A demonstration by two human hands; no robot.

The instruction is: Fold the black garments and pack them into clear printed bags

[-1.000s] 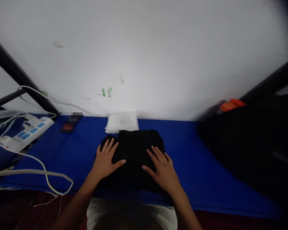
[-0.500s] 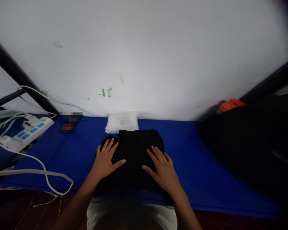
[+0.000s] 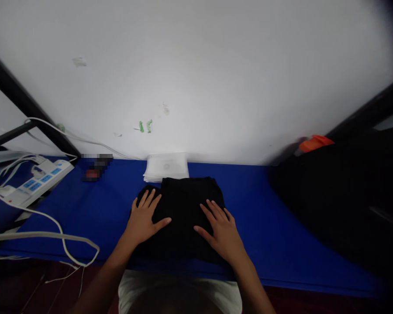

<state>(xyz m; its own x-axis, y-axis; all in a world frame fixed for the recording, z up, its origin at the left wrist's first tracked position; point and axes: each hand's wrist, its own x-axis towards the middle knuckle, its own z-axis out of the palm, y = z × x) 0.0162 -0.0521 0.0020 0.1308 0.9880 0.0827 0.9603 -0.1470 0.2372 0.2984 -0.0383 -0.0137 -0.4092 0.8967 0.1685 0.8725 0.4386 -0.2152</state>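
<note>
A folded black garment [image 3: 186, 209] lies on the blue table surface [image 3: 252, 218] right in front of me; its exact kind is hard to make out in the dark cloth. My left hand [image 3: 144, 222] rests palm down on its left side, fingers spread. On the right side of the cloth, my right hand [image 3: 222, 231] lies flat too, with its thumb pointing inward. Neither hand grips the fabric. Just behind the garment sits a stack of clear plastic bags [image 3: 167, 167], partly touched by the cloth's far edge.
A white power strip [image 3: 41, 183] with plugs and looping white cables [image 3: 81, 238] occupies the left end. Near the wall lies a blurred dark item [image 3: 96, 168]. A large black heap [image 3: 340, 196], with something orange [image 3: 316, 143] behind it, fills the right. Black frame bars flank both sides.
</note>
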